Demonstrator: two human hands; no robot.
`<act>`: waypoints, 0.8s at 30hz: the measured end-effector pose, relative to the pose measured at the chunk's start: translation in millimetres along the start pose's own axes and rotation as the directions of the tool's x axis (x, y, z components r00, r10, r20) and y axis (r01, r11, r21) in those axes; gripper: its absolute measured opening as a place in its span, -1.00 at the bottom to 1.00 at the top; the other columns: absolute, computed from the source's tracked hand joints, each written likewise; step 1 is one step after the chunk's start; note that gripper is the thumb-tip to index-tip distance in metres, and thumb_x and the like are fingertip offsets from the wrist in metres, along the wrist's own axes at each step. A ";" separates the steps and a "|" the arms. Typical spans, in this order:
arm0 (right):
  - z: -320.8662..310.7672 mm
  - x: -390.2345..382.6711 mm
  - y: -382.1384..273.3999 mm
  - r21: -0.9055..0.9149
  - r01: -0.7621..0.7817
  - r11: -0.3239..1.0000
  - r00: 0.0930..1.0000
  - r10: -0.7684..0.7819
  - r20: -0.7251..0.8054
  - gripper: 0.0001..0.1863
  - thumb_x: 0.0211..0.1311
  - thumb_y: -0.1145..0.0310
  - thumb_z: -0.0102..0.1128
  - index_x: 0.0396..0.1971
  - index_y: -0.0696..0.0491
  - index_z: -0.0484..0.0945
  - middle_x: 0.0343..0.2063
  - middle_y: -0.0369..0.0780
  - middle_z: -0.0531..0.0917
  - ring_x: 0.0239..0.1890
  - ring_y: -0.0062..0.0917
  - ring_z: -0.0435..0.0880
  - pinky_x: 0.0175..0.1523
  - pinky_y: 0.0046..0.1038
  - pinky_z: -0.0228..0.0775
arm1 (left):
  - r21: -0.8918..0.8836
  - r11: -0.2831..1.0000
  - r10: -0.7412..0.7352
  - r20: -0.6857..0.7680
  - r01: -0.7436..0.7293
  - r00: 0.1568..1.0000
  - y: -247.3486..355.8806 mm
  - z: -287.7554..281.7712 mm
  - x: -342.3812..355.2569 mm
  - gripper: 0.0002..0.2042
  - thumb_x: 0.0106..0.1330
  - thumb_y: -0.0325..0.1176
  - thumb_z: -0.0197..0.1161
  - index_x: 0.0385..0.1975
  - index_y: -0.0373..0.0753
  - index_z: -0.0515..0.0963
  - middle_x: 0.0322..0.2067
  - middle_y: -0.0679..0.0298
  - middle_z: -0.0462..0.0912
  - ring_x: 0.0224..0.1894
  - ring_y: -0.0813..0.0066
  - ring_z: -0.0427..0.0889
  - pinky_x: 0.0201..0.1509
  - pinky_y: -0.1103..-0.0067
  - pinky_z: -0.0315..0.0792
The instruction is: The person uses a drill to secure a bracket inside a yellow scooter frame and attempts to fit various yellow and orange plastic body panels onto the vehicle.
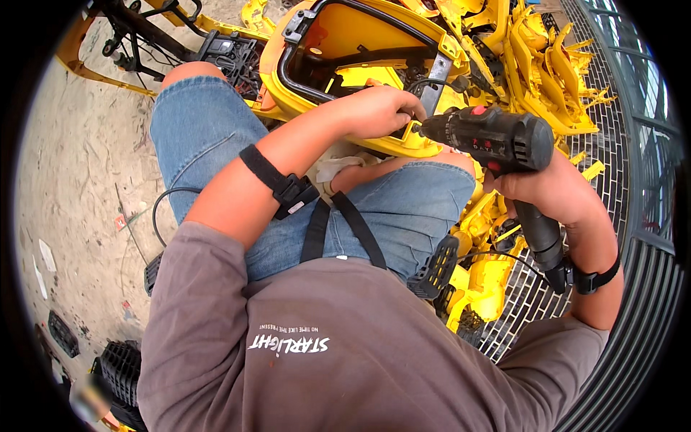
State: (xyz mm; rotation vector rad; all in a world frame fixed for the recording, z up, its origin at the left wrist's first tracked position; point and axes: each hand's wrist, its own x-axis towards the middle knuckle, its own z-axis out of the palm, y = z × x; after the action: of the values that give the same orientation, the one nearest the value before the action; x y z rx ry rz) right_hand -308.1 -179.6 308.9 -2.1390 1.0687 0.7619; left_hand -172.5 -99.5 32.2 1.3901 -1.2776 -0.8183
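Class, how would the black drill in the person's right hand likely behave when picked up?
The black drill is probably heavy for its size, given its thick body. It looks hard-cased, so it should stay stiff. Its body juts forward from the handle, so it might tip in a loose grip.

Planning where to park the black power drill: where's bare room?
Mostly bare: pale dusty floor between the faded blue denim shorts and flat white scraps at far left. Crowded: right side, heaped with yellow plastic panels; also the black-rimmed yellow plastic shell, left hand at its edge.
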 end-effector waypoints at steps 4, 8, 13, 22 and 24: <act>1.3 -2.4 -4.5 0.007 0.002 1.000 1.000 -0.002 -0.013 -0.69 0.08 0.55 0.37 -0.15 0.18 0.56 -0.43 -0.26 0.64 -0.57 -0.57 0.61 -0.43 -0.46 0.50 | 0.018 1.000 -0.010 -0.008 0.010 1.000 4.1 -3.2 -0.8 -0.71 0.41 -0.41 0.18 0.09 -0.17 0.65 -0.06 0.10 0.70 0.14 0.15 0.55 0.28 0.36 0.42; 2.9 -4.3 -8.9 -0.017 -0.023 1.000 0.999 0.023 -0.039 -0.69 0.07 0.55 0.37 -0.15 0.19 0.57 -0.42 -0.26 0.64 -0.57 -0.57 0.61 -0.43 -0.46 0.49 | 0.043 0.999 0.006 -0.015 -0.005 1.000 2.6 -3.0 -0.6 -0.71 0.42 -0.38 0.16 0.08 -0.18 0.65 -0.04 0.09 0.71 0.11 0.16 0.60 0.26 0.37 0.43; 1.4 -3.3 -6.4 -0.009 -0.010 1.000 1.000 0.009 -0.019 -0.67 0.07 0.55 0.37 -0.12 0.19 0.57 -0.42 -0.25 0.64 -0.57 -0.57 0.61 -0.44 -0.46 0.49 | 0.068 0.997 0.048 -0.021 -0.046 0.999 0.3 -1.9 0.2 -0.73 0.45 -0.38 0.11 0.05 -0.18 0.66 -0.03 0.09 0.74 0.04 0.19 0.69 0.22 0.39 0.47; -0.3 -0.9 -3.0 0.041 -0.032 0.999 0.999 0.033 -0.032 -0.61 0.07 0.54 0.38 -0.06 0.19 0.56 -0.41 -0.25 0.64 -0.58 -0.56 0.61 -0.46 -0.47 0.50 | 0.004 0.999 -0.039 0.027 0.039 0.999 8.8 -6.0 -0.4 -0.71 0.44 -0.38 0.15 0.11 -0.19 0.64 -0.01 0.08 0.68 0.14 0.18 0.56 0.28 0.37 0.41; -1.2 -0.9 -3.0 0.050 -0.032 0.998 0.999 0.034 -0.028 -0.61 0.07 0.53 0.38 -0.06 0.19 0.56 -0.41 -0.25 0.64 -0.58 -0.56 0.61 -0.46 -0.48 0.49 | 0.003 0.999 -0.034 0.027 0.034 0.999 7.7 -6.0 -0.2 -0.71 0.44 -0.37 0.15 0.11 -0.19 0.64 -0.01 0.08 0.68 0.14 0.17 0.56 0.28 0.37 0.41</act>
State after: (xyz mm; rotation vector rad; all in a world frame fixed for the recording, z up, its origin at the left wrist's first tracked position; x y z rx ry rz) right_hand -305.8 -178.6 311.1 -2.1014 1.1291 0.7138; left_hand -168.9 -97.1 40.9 1.4105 -1.2786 -0.8613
